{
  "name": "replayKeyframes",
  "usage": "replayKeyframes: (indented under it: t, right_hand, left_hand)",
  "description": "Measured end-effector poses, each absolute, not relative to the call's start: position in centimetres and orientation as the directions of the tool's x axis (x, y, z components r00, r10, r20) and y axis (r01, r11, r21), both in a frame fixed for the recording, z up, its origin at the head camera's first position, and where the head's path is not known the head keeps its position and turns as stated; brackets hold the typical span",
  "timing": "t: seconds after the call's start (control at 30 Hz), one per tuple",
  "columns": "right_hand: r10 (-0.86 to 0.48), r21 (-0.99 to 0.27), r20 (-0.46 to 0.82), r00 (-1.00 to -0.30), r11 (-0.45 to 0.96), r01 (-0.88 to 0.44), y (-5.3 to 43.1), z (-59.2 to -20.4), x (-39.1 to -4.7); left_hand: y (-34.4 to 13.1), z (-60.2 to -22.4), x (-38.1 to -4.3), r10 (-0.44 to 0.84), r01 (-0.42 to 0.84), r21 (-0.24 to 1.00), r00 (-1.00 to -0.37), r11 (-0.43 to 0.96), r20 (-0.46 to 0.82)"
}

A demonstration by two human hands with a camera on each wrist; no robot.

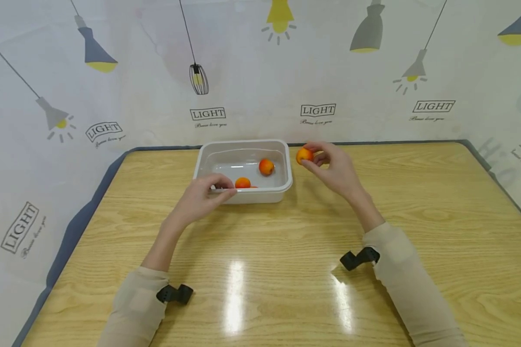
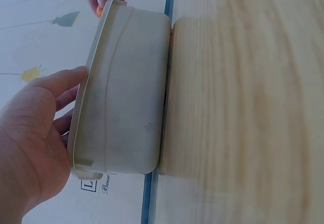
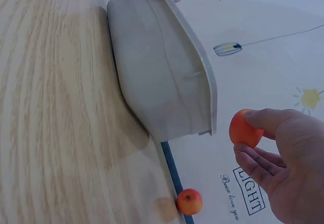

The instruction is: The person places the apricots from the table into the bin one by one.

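Orange fruit (image 1: 303, 155), pinched in the right hand (image 1: 337, 169), is just right of the white box (image 1: 269, 197), set lengthwise left to right; the left hand (image 1: 195, 200) grips its near rim (image 1: 266, 191)

Head view looks forward and down over the tabletop (image 1: 286, 260). Wrist views are way closer, kinda sideways, sharing the tub (image 2: 134, 92).
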State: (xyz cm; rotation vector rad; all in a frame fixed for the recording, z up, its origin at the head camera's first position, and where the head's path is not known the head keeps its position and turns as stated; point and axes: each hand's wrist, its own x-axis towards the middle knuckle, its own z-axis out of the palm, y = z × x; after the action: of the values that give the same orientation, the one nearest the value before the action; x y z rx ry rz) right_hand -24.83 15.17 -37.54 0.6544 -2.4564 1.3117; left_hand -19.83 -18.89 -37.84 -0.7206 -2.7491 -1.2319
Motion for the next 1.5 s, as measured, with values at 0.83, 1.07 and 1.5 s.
replayKeyframes:
  t: [0.83,1.07,1.5]
  right_hand:
    - [-0.398,-0.704,0.470,-0.788,0.370,-0.606,12.8,-37.1,-23.4]
    - [-0.354,-0.693,0.496,-0.793,0.388,-0.608,13.2,-37.2,-23.7]
    - [-0.224,-0.690,0.514,-0.828,0.467,-0.554,15.6,-38.1,-25.7]
  left_hand:
    - [-18.8,-37.7,-19.8,0.402,0.437,0.689,-0.887,0.578,0.226]
    - [-18.9,-37.9,-19.9,0.402,0.449,0.692,-0.882,0.566,0.243]
    - [-18.9,-38.2,-19.9,0.403,0.464,0.678,-0.877,0.570,0.261]
